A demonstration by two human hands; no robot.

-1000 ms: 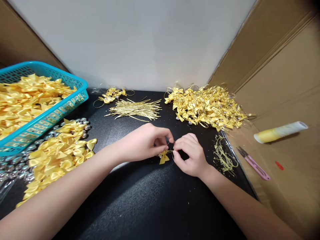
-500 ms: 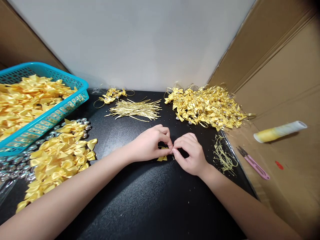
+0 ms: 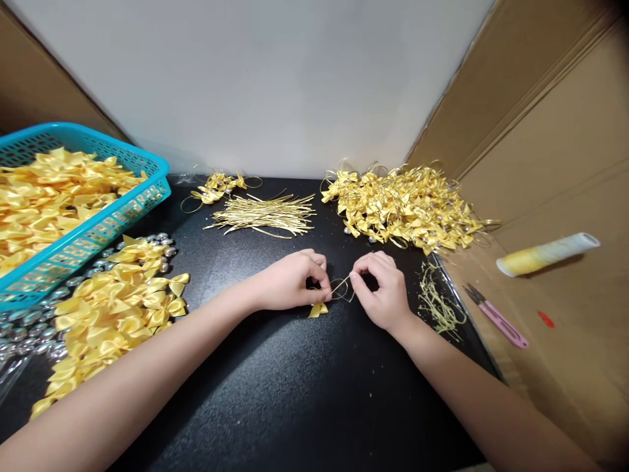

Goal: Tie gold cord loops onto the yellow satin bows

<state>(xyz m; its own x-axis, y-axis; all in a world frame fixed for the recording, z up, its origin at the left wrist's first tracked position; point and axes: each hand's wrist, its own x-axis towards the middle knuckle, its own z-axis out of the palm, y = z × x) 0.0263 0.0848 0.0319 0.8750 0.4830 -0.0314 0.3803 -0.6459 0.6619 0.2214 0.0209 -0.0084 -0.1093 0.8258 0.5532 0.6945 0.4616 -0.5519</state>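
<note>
Near the middle of the black table, my left hand [image 3: 297, 282] pinches a thin gold cord [image 3: 341, 284] at thumb and fingertips. A yellow ribbon bow [image 3: 318, 309] shows just under those fingers, partly hidden by them. My right hand [image 3: 382, 288] is closed on the cord's other part, a short way to the right. Between the two hands the cord runs in a straight stretch and a small loop. Beyond my hands lies a bundle of cut gold cords [image 3: 265, 214].
A turquoise basket [image 3: 88, 226] of yellow bows stands at the left, beside loose bows [image 3: 118, 308] and silver beads [image 3: 29, 331]. Bows with cord loops [image 3: 403, 206] are heaped back right. Cord scraps [image 3: 437, 301], pink thread snips [image 3: 498, 320] and a yellow-white tube [image 3: 548, 254] lie right.
My hands, fingertips together before, have drawn apart, the right one moving rightward. The gold cord now shows stretched and looped between them.
</note>
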